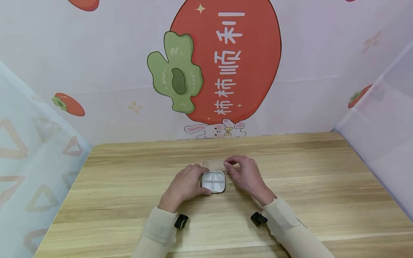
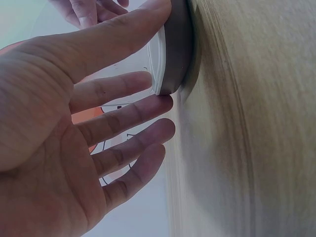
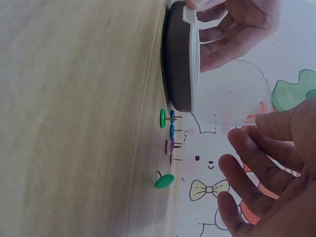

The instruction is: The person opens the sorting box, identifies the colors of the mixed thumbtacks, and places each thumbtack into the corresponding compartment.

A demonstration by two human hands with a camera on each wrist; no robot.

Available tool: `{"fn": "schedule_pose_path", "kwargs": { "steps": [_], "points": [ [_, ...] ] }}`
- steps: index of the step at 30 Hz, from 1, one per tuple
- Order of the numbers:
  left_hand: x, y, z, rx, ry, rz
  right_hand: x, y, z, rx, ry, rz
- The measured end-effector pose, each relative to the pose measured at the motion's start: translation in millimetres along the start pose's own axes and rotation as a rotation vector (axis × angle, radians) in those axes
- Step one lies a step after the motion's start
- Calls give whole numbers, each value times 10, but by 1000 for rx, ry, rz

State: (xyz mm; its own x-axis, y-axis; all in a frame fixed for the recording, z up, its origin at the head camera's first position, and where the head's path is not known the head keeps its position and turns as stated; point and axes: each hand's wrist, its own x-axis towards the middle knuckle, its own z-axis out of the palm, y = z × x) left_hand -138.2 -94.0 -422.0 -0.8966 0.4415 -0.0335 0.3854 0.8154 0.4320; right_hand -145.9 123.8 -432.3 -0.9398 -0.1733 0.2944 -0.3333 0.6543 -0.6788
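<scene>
left hand (image 1: 184, 183) grips box (image 1: 208, 185) edges | right hand (image 1: 247, 175) pinches lid (image 1: 213, 165) edge | pushpins (image 3: 164, 181) crowd right side

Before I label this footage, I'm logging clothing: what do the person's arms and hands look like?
The left hand and right hand are bare, no gloves visible. The left sleeve and right sleeve are long and cream-coloured. Small black fittings show by both cuffs. Tiny dark marks along the right sleeve's outer edge are unreadable.
</scene>
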Motion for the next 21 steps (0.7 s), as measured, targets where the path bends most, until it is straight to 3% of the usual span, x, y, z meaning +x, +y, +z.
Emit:
{"fn": "schedule_pose_path", "kwargs": {
  "steps": [13, 21],
  "points": [
    [-7, 14, -6, -1, 10, -20, 32, 1, -111, -12, -62, 52],
    [-10, 8, -14, 12, 21, -61, 45, 26, -185, -111, -226, 98]
  ]
}}
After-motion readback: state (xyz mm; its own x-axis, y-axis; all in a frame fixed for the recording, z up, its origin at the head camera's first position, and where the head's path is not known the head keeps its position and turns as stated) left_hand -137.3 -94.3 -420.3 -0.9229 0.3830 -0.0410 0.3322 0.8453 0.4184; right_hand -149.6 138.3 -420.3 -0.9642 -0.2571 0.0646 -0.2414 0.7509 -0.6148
